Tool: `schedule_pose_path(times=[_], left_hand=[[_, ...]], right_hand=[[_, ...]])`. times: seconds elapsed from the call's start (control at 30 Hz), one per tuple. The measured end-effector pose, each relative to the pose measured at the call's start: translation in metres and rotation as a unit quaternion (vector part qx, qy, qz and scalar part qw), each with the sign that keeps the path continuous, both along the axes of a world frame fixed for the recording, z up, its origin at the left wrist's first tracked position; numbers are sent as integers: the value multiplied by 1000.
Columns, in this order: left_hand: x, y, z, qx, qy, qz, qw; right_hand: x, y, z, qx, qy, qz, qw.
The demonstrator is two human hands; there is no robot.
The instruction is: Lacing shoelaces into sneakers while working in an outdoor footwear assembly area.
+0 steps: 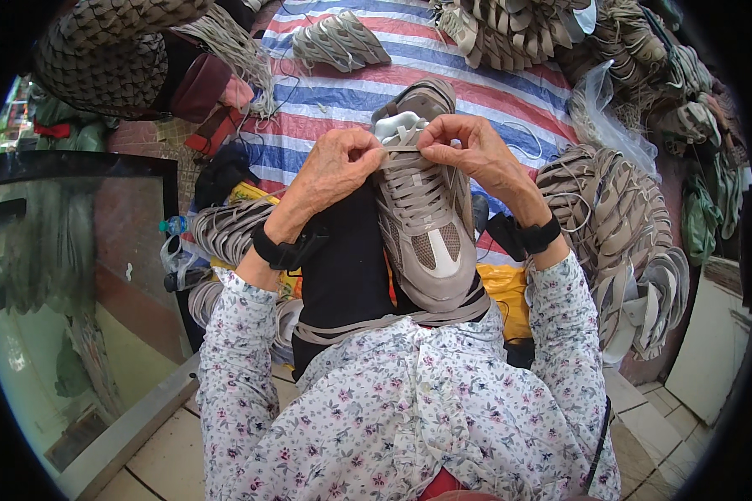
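A taupe and beige sneaker (430, 250) rests on my lap with its toe toward me. Flat beige laces criss-cross its tongue up to the collar. Just above the top rows, my left hand (338, 167) pinches a shoelace (404, 149) between thumb and forefinger. From the other side my right hand (472, 150) pinches the same lace, which spans the short gap between the hands. Both fingertips are close to the eyelets, and the exact grip is partly hidden. More loose laces (351, 329) lie across my thighs near my waist.
Stacked shoe uppers (614, 225) rise at my right, with more uppers (497, 33) at the far side. One bundle of uppers (341, 42) lies on the striped sheet (401, 50). A framed glass panel (75, 275) stands at my left, near a small bottle (174, 225).
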State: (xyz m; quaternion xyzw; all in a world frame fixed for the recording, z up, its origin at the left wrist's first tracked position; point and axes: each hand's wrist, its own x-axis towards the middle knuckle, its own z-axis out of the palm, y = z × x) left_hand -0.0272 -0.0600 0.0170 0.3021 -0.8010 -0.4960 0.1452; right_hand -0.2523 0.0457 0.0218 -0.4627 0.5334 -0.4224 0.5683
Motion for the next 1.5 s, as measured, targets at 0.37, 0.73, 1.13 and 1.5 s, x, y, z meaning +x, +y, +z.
schedule_pose_path(times=[0.37, 0.73, 1.13, 1.5], left_hand=[[-2, -11, -22, 27, 37, 28, 999], [-26, -16, -22, 13, -52, -39, 998], [-30, -48, -16, 331, -43, -29, 942], [-18, -110, -35, 489, 27, -50, 870]], right_hand=[[-10, -1, -6, 6, -11, -65, 998], [-32, 76, -82, 109, -1, -216, 970], [-1, 108, -89, 86, -288, -305, 904], [7, 102, -90, 43, -309, -291, 905]])
